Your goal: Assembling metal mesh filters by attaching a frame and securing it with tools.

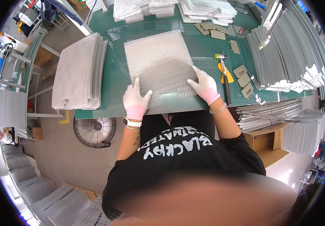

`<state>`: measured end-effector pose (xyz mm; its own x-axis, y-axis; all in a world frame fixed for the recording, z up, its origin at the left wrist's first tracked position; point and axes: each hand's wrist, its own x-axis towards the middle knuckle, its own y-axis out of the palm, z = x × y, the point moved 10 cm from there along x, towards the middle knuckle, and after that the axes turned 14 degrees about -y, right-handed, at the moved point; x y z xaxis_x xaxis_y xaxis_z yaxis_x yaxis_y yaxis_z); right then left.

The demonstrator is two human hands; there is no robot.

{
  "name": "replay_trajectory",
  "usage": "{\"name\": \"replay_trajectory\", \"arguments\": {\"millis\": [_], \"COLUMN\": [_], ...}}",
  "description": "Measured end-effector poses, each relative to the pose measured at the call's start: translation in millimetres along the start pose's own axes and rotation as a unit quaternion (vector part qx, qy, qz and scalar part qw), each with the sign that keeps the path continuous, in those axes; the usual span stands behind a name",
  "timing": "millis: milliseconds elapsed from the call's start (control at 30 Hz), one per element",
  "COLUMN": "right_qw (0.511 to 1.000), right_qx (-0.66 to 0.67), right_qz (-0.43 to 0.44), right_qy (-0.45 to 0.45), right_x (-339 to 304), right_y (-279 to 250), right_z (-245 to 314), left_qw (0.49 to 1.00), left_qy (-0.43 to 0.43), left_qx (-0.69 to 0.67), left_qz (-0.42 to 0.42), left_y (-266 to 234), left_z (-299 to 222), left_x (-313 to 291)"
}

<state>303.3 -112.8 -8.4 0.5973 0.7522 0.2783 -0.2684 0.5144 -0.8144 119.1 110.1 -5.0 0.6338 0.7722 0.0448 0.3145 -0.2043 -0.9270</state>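
The silvery metal-mesh sheet (158, 49) lies flat on the green worktable (115, 90), between your hands and stretching beyond them. Your gloved left hand (135, 98) is at its left side near the close edge, index finger and thumb spread; your gloved right hand (204, 86) is at the right edge, thumb on top. I cannot tell whether the fingers of either hand close underneath. The sheet looks light and thin, probably springy and easily creased, and its cut edges may snag your gloves. Holding opposite sides with flat fingers should spread the load better than pinching one corner.

Left of your grip stands a stack of pale panels (76, 71). To its right lie a mallet (226, 86), then beige plastic blocks (241, 71). Farther ahead are more mesh stacks (207, 9).
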Motion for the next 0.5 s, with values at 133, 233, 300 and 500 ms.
{"name": "replay_trajectory", "arguments": {"millis": [133,233,300,500], "right_qw": [0.999,0.999,0.999,0.997], "right_qx": [-0.007,-0.012,-0.027,-0.055], "right_qz": [0.032,0.048,0.022,-0.028], "right_qy": [0.016,0.014,-0.003,-0.044], "right_x": [4,5,0,-6], "right_y": [2,2,-1,-4], "right_z": [-4,-2,3,10], "left_qw": [1.000,1.000,0.999,0.998], "left_qy": [0.008,0.017,0.028,0.027], "left_qx": [0.014,0.005,-0.008,-0.014], "left_qz": [-0.003,-0.015,-0.044,-0.057], "left_y": [2,1,-2,-1], "left_z": [1,-1,-3,-2], "left_x": [0,-4,-7,-14]}}
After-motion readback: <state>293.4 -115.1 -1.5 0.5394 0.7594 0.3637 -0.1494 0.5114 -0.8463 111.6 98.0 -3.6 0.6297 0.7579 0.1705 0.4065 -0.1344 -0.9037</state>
